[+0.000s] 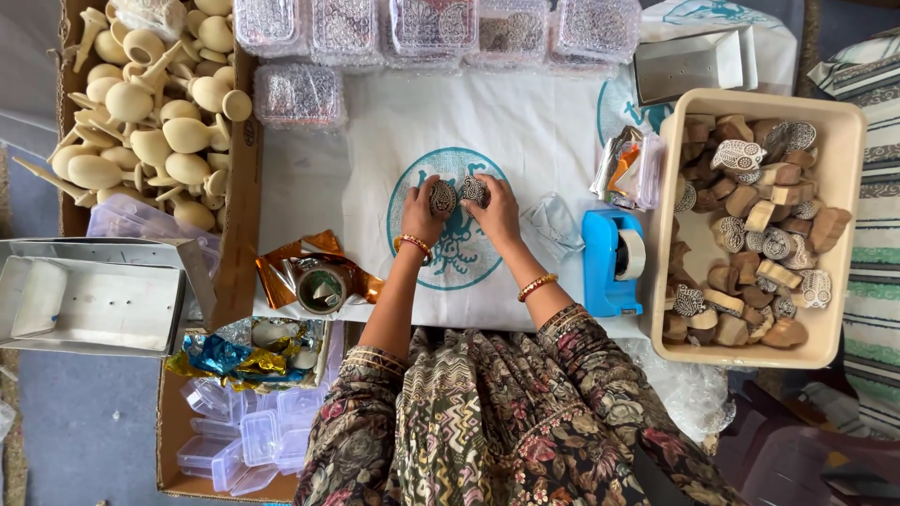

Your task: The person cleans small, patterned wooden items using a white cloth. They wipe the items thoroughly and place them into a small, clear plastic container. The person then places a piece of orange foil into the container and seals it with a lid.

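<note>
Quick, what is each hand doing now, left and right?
Left hand: closed on a carved stamp.
Right hand: closed on a second stamp.

Soft daylight falls on a blue-grey floor [84, 422]. A white cloth [544, 131] with a teal round print covers the worktop. A striped textile [877, 272] lies along the right edge.
</note>
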